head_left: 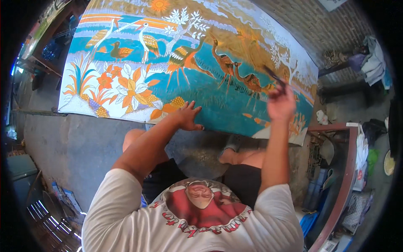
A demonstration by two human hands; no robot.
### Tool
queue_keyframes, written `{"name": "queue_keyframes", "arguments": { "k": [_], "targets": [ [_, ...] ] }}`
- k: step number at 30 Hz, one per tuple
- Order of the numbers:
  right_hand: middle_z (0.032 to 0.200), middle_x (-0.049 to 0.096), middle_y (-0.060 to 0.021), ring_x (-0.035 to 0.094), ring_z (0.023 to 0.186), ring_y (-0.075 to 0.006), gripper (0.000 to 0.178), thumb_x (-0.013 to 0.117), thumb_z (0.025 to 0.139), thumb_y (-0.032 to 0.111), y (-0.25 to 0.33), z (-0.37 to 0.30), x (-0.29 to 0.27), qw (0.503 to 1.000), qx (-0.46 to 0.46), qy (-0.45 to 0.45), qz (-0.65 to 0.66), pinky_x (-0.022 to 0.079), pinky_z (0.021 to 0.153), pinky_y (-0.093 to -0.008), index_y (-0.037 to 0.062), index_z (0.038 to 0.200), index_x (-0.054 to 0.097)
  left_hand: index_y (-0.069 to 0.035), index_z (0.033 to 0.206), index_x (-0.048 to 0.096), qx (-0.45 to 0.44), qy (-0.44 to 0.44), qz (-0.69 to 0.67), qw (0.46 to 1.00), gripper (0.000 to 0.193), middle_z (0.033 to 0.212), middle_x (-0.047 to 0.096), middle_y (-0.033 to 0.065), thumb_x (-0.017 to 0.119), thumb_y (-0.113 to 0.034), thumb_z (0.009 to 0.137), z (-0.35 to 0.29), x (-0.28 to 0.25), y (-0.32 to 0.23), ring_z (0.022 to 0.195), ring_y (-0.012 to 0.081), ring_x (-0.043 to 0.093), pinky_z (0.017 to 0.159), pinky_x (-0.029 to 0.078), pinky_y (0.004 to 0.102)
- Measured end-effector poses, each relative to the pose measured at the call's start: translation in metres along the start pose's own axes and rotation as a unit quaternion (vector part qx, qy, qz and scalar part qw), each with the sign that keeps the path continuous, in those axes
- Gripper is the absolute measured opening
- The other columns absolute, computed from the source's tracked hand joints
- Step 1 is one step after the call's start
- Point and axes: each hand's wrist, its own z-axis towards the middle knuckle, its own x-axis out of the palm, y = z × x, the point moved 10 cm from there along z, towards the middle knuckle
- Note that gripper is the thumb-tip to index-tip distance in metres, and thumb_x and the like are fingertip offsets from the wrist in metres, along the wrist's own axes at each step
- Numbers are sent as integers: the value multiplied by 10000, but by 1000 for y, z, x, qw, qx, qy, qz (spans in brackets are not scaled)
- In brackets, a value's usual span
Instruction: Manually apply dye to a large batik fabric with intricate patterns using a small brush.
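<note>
A large painted panel [226,103] lies in front of me, showing wading birds, a duck, orange flowers and white-leaved trees on teal and brown ground. My left hand [189,116] rests on its near edge, fingers spread and holding nothing. Over the panel's right part, my right hand [282,102] is closed around a slim dark paintbrush [275,75]. The brush slants up and leftward, close to the brown band and the small tree. Whether its tip touches the surface cannot be told, as the hand and brush are slightly blurred.
My bent legs are below the panel's near edge, over a grey concrete floor [84,138]. At right stands a reddish-brown frame [347,176] with bags and containers around it. Cloths [375,63] hang farther back by a corrugated wall [344,25]. A wooden stand [44,63] is at left.
</note>
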Motion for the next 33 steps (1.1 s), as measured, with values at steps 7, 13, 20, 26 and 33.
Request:
{"name": "queue_keyframes", "arguments": {
  "k": [7,13,20,26,33],
  "targets": [
    [977,733,-125,682,680,-158,250,612,1021,167,-169,123,50,981,19,7,-195,623,606,-343,27,1219,669,-120,1619,263,-24,19,5,999,1084,1669,70,315,682,-710,811,-5,-29,-8,1529,536,114,1174,231,688],
    [1017,739,-129,667,657,-140,269,607,1019,141,-229,179,62,949,-3,20,-314,601,563,-292,17,1249,672,-150,1622,269,-32,63,25,997,1063,1681,85,283,645,-736,818,-2,-33,-8,1540,505,131,1177,209,695],
    [1017,744,-136,663,645,-141,266,598,1018,133,-260,202,50,939,-6,19,-342,597,544,-287,8,1239,677,-158,1630,246,-26,122,35,992,1073,1688,121,252,642,-739,819,-1,-25,-18,1539,480,172,1159,253,681],
    [1022,745,-136,655,620,-137,261,592,1019,129,-269,199,49,943,-6,3,-332,591,528,-291,-4,1227,677,-159,1635,228,-21,142,25,989,1068,1692,126,238,651,-716,828,0,-22,-20,1542,466,180,1164,242,682],
    [1005,746,-135,655,623,-136,253,591,1016,131,-264,204,48,939,-26,3,-343,587,534,-287,1,1210,688,-162,1638,216,-25,167,18,985,1049,1695,119,231,650,-692,844,2,-17,-23,1545,458,177,1185,220,675]
  ]
}}
